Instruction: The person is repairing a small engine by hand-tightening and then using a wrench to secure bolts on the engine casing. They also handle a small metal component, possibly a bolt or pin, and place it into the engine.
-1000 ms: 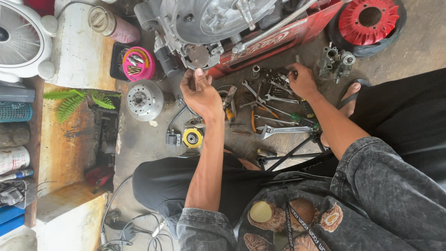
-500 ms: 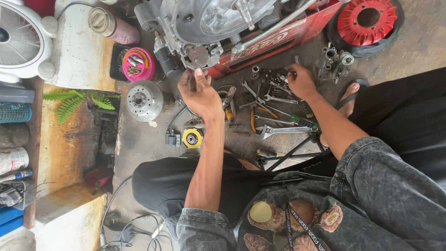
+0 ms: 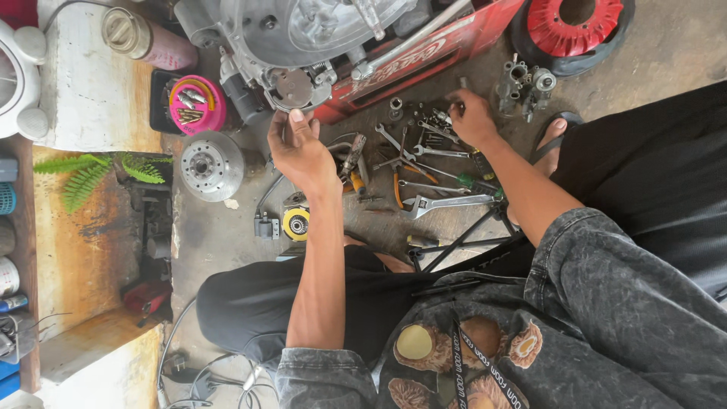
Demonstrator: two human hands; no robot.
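Now I am keeping my left hand (image 3: 299,148) half-open, fingers touching the engine (image 3: 303,45) on the floor, unmoved since a second ago, while my right hand (image 3: 471,115) is pinching a small part among the wrenches (image 3: 432,178).

Single head-worn view, looking steeply down at the concrete floor (image 3: 666,45) from above the person's lap. Faces toward the engine (image 3: 303,38) at 12 o'clock, scattered wrenches (image 3: 424,174) near centre, both forearms reaching up-frame from 6 o'clock. Fairly near, arm's reach. No second view to overlap.
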